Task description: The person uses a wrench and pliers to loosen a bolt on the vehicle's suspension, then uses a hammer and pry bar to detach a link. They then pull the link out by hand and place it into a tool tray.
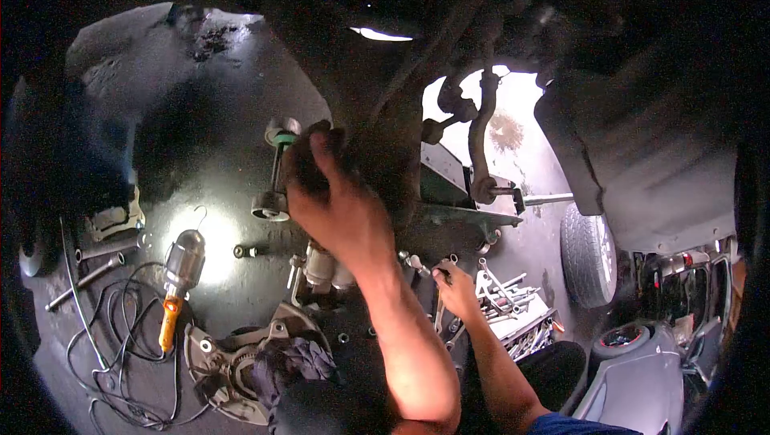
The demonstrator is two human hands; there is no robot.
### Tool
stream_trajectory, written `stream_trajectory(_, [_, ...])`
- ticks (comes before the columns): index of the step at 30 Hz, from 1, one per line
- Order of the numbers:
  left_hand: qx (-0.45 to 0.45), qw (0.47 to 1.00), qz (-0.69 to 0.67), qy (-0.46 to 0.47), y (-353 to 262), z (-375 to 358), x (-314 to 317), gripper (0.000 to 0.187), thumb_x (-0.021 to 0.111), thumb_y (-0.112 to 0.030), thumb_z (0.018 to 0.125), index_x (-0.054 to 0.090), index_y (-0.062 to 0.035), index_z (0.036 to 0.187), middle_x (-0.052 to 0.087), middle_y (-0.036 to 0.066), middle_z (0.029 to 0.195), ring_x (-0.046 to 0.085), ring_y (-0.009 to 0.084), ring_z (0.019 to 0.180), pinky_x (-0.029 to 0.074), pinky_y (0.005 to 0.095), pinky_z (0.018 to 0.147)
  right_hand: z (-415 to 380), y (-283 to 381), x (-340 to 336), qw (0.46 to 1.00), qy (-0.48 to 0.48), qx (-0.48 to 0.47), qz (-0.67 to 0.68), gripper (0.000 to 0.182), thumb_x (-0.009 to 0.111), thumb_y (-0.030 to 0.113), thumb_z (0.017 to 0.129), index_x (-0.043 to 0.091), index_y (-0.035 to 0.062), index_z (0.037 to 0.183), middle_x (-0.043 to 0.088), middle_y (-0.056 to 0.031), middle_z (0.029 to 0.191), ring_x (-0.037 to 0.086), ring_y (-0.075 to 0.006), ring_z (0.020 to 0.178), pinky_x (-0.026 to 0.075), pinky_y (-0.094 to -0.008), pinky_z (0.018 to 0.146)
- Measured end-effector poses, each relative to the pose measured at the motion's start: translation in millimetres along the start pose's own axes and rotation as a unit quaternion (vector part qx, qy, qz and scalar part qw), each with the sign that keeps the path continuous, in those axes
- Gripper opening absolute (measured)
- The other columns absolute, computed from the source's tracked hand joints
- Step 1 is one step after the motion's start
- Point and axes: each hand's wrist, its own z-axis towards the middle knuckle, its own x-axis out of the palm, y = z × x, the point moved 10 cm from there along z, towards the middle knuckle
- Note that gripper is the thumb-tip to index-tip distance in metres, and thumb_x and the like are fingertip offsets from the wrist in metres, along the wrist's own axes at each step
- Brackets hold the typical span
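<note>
Although much around it is dark, the link (277, 169) shows up well, standing nearly upright with one round end above the other and a green band just under the top one. Right beside it is the person's left hand (333, 198), fingers curled in shadow; whether they grip the link or the dark part behind it, I cannot tell. Lower down, the right hand (455, 287) has its fingers bent in near some tool ends, and what they hold, if anything, is too small to make out. Just past that hand, wrenches (501, 295) lie heaped on a pale tray (504, 327) (quite a jumble, that). On the other side, a lamp (185, 263) with an orange handle (169, 324) throws a bright patch on the floor (228, 275), its black cord (120, 355) looped loosely about. Near the lower edge of the view a dark cloth (297, 363) lies over part of a metal hub (233, 371). Farther off stand a tyre (583, 258) and, nearer the corner, a grey case (634, 391).
</note>
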Motion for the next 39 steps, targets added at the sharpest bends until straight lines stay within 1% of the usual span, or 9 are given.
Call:
stream_trajectory(5, [0.011, 1.000, 0.012, 0.013, -1, 7, -5, 0.044, 0.058, -0.034, 0.098, 0.062, 0.0040, 0.119, 0.068, 0.021, 0.110, 0.064, 0.0349, 0.101, 0.051, 0.0427, 0.086, -12, -71, 85, 0.994, 0.101, 0.021, -0.037, 0.050, 0.064, 0.034, 0.093, 0.053, -0.0010, 0.127, 0.033, -0.0371, 0.148, 0.047, -0.0529, 0.126, 0.044, -0.0534, 0.101])
stream_trajectory(8, [0.023, 0.997, 0.058, 0.045, 7, 19, 3, 0.047, 0.059, -0.037, 0.097, 0.061, 0.0041, 0.120, 0.067, 0.023, 0.111, 0.064, 0.0384, 0.104, 0.050, 0.0449, 0.088, -34, -26, 74, 0.987, -0.037, -0.086, -0.132, 0.054, 0.067, 0.035, 0.090, 0.053, -0.0013, 0.128, 0.039, -0.0397, 0.142, 0.042, -0.0537, 0.130, 0.040, -0.0535, 0.106])
stream_trajectory(12, [0.127, 0.966, 0.220, 0.046, 10, 64, 7, 0.044, 0.062, -0.037, 0.095, 0.064, 0.0012, 0.117, 0.068, 0.022, 0.109, 0.065, 0.0381, 0.098, 0.051, 0.0471, 0.087, -44, -88, 124, 0.985, 0.124, 0.102, -0.063, 0.048, 0.066, 0.033, 0.092, 0.059, -0.0029, 0.123, 0.053, -0.0351, 0.129, 0.049, -0.0498, 0.124, 0.041, -0.0535, 0.103])
stream_trajectory(15, [0.254, 0.887, 0.385, 0.031, -14, 127, -1, 0.037, 0.067, -0.033, 0.089, 0.069, -0.0017, 0.109, 0.071, 0.019, 0.104, 0.067, 0.0331, 0.090, 0.053, 0.0463, 0.083, -45, -88, 83, 0.985, -0.079, 0.105, 0.113, 0.042, 0.061, 0.027, 0.097, 0.057, -0.0003, 0.129, 0.065, -0.0223, 0.114, 0.061, -0.0344, 0.111, 0.048, -0.0412, 0.094])
stream_trajectory(19, [0.120, 0.572, 0.769, 0.258, 25, 208, -42, 0.036, 0.073, -0.031, 0.082, 0.073, -0.0015, 0.102, 0.072, 0.019, 0.103, 0.070, 0.0309, 0.091, 0.056, 0.0448, 0.081, -28, -55, -6, 0.816, -0.272, 0.078, 0.504, 0.039, 0.054, 0.021, 0.104, 0.050, 0.0001, 0.136, 0.052, -0.0086, 0.128, 0.055, -0.0181, 0.102, 0.048, -0.0345, 0.092])
stream_trajectory(21, [0.026, 0.328, 0.859, 0.393, 64, 211, -119, 0.036, 0.076, -0.030, 0.078, 0.075, -0.0014, 0.099, 0.073, 0.019, 0.103, 0.071, 0.0298, 0.092, 0.057, 0.0440, 0.080, -18, 11, -103, 0.832, -0.382, -0.032, 0.401, 0.040, 0.053, 0.023, 0.104, 0.051, -0.0043, 0.134, 0.057, -0.0112, 0.121, 0.055, -0.0195, 0.100, 0.045, -0.0334, 0.095])
stream_trajectory(24, [0.029, 0.178, 0.854, 0.488, 116, 205, -272, 0.041, 0.078, -0.038, 0.075, 0.076, -0.0025, 0.095, 0.073, 0.017, 0.102, 0.072, 0.0309, 0.092, 0.057, 0.0454, 0.079, 0, 104, -230, 0.826, -0.457, -0.130, 0.303, 0.040, 0.049, 0.025, 0.105, 0.053, -0.0070, 0.129, 0.059, -0.0177, 0.123, 0.056, -0.0251, 0.111, 0.044, -0.0359, 0.099])
stream_trajectory(31, [-0.046, 0.625, 0.714, 0.313, 110, 121, -410, 0.061, 0.077, -0.036, 0.082, 0.052, -0.0032, 0.127, 0.064, 0.027, 0.115, 0.061, 0.0454, 0.110, 0.051, 0.0497, 0.092, 44, 320, -370, 0.663, -0.595, -0.412, -0.190, 0.054, 0.064, -0.002, 0.080, 0.060, 0.0088, 0.133, 0.060, -0.0230, 0.131, 0.059, -0.0404, 0.118, 0.045, -0.0422, 0.104])
stream_trajectory(39, [0.094, 0.705, 0.653, 0.260, 28, 114, -377, 0.038, 0.071, -0.020, 0.087, 0.057, 0.0014, 0.116, 0.063, 0.024, 0.107, 0.062, 0.0416, 0.099, 0.050, 0.0435, 0.084, 131, 334, -403, 0.739, -0.529, -0.335, -0.248, 0.047, 0.062, 0.002, 0.083, 0.061, 0.0079, 0.130, 0.060, -0.0218, 0.128, 0.059, -0.0389, 0.116, 0.045, -0.0423, 0.103])
